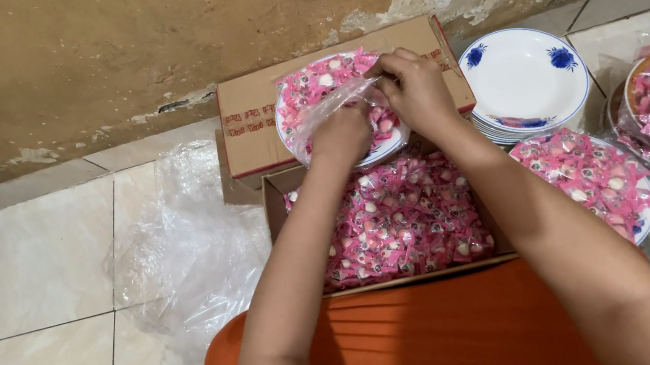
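Both hands met at upper centre of the frame: left hand [342, 133] and right hand [416, 87] pinched the clear plastic wrap [323, 106] over the sweet-filled plate [304, 96], directly beneath them on the carton flap [249, 125].

Tiled floor [41, 273], cardboard boxes [247, 113], stacked plates [526, 78], plastic sheet [198, 243]

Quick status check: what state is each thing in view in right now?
left hand: gripping the clear wrap
right hand: pinching the wrap
plate of pink candies: filled, partly wrapped, resting on the box flap
cardboard box: open, full of pink candies
stack of white plates: empty
plastic sheet: crumpled on the floor
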